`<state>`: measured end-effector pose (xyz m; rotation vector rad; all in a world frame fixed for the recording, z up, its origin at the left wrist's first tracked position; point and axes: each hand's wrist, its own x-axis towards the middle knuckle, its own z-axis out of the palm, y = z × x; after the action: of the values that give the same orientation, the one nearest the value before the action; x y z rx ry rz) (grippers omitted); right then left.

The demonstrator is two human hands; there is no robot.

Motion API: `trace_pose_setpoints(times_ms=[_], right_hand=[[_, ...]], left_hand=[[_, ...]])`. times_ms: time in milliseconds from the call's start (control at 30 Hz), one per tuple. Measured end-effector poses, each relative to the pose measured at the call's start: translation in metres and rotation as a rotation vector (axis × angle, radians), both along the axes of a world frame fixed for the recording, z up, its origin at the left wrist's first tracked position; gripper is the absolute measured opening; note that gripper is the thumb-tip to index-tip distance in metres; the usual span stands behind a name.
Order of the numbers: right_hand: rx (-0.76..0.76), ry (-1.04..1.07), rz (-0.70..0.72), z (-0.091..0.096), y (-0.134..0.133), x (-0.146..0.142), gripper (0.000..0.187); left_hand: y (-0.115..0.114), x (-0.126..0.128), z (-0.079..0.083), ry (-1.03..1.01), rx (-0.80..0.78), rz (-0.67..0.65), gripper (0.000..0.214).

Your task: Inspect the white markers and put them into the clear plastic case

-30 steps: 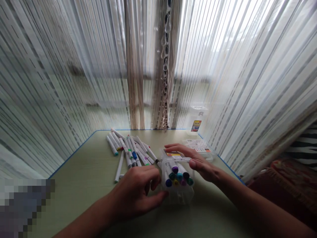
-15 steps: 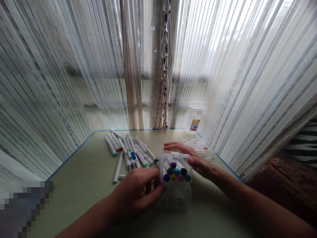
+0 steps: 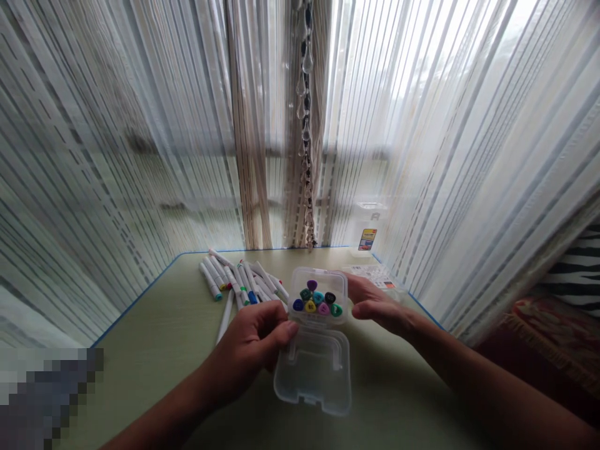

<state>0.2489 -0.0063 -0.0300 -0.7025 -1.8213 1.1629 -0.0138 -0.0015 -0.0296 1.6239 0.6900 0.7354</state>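
A clear plastic marker case (image 3: 319, 277) is tipped so that its mouth faces me. Several markers (image 3: 312, 297) lie inside, their purple, teal, black, blue, yellow, pink and green ends showing. The case's clear lid (image 3: 313, 381) hangs open below the mouth. My left hand (image 3: 262, 334) is closed on the case's left side, thumb near the hinge. My right hand (image 3: 375, 303) rests against the right side, its fingers partly hidden behind the case and its thumb at the near edge. Left of the case, loose white markers (image 3: 229, 275) lie in a pile.
A second clear case (image 3: 368, 219) with a coloured label stands upright at the table's back right corner. Another clear container (image 3: 370, 273) with a printed sheet lies in front of it. String curtains (image 3: 187, 125) hang behind the pale green table (image 3: 154, 325).
The case has tilted further toward me and shifted slightly left, bringing its open lid into fuller view. My right hand has moved from its top to its right side.
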Motion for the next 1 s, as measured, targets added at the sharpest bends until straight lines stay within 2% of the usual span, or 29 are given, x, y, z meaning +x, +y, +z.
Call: trace_pose_setpoints(times_ms=[167,267,367,533,733,833,1000], right_hand=[[0.3,-0.362,-0.174,0.007,-0.01,-0.008,0.065],[0.415,-0.402,-0.312,0.002,-0.012,-0.018,0.06],[0.474,-0.384,-0.391,-0.004,-0.009,-0.023,0.049],[0.488,-0.397,-0.49,-0.006,-0.008,-0.024,0.038],[0.432,-0.409,-0.598,-0.007,-0.007,-0.025,0.033],[0.39,-0.415,-0.656,-0.007,-0.006,-0.025,0.031],[0.363,-0.445,-0.751,-0.007,-0.007,-0.028,0.033]], left_hand=[[0.005,0.0,0.002,-0.053,-0.096,0.02,0.038],[0.003,-0.001,0.001,-0.08,-0.175,0.03,0.039],[0.0,0.001,0.002,-0.101,-0.254,0.054,0.039],[-0.001,0.002,0.008,-0.21,-0.331,0.113,0.037],[-0.003,-0.003,0.012,-0.367,-0.353,0.088,0.028],[-0.005,-0.005,0.013,-0.43,-0.302,0.083,0.04],[-0.008,-0.004,0.013,-0.393,-0.126,0.1,0.069]])
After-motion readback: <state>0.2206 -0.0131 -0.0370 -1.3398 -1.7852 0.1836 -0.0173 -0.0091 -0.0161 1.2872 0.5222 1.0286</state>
